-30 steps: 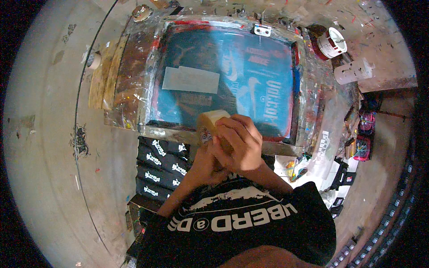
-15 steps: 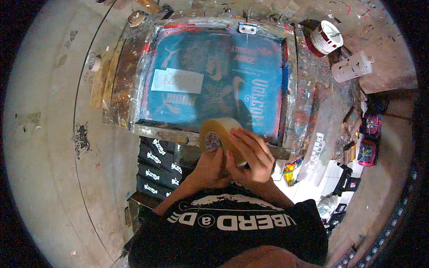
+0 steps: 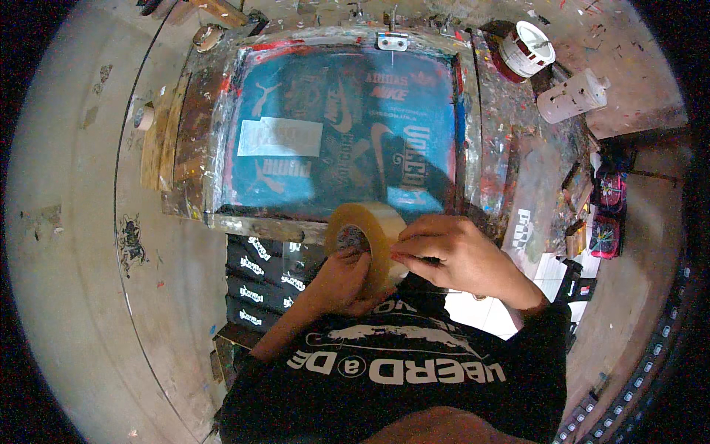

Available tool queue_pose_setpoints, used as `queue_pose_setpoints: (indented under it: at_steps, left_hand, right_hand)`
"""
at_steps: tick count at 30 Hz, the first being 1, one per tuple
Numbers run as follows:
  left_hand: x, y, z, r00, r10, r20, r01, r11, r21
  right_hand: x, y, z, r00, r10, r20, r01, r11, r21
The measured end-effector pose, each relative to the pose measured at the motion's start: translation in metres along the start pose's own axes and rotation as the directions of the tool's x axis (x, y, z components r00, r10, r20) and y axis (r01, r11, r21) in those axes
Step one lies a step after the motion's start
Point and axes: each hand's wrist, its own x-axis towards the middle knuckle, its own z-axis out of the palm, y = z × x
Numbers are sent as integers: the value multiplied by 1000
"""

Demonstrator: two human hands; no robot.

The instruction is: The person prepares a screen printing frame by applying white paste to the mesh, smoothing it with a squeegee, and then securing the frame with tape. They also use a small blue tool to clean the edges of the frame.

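A wide roll of clear yellowish packing tape (image 3: pixel 386 231) is gripped in my left hand (image 3: pixel 339 283), the thumb hooked into its cardboard core. My right hand (image 3: pixel 462 255) is closed in a pinch at the roll's outer face; whether a loose tape end lies between the fingertips is too fine to see. Just beyond the roll lies a blue screen-printing screen (image 3: pixel 296 96) in a paint-stained frame, its mesh bearing several stencilled designs. A pale rectangular strip (image 3: pixel 281 138) sticks to the mesh on the left. My shadow falls over the screen's middle.
A metal hinge clamp (image 3: pixel 392 41) holds the screen's far edge. At the far right stand a white paint tub (image 3: pixel 526 50) and a tilted white bottle (image 3: pixel 573 96). Black printed pieces (image 3: pixel 251 285) lie below the bench on the left. Another tape roll (image 3: pixel 145 116) sits at far left.
My right hand has shifted right and turned, going from fingers laid over the roll to a pinch at its side. The left hand keeps hold of the roll. The view has shifted slightly.
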Motion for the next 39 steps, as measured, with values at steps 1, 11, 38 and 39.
queue_pose_setpoints:
  at_steps: [1, 11, 38, 39]
  left_hand:
    - [-1, -3, 1, 999, 35, -7, -35, 999, -7]
    - [-4, -14, -7, 993, 81, 84, -83, 996, 18]
    - [6, -6, -42, 997, -14, 71, 17, 999, -46]
    - [6, -5, -44, 991, -59, 121, 63, 998, -28]
  right_hand:
    - [3, -1, 0, 1000, -4, 9, 4, 1000, 5]
    - [18, -9, 12, 999, -52, 12, 53, 995, -88]
    - [21, -5, 18, 989, 124, -85, -114, 987, 115]
    - [25, -5, 13, 991, 120, -54, -113, 986, 122]
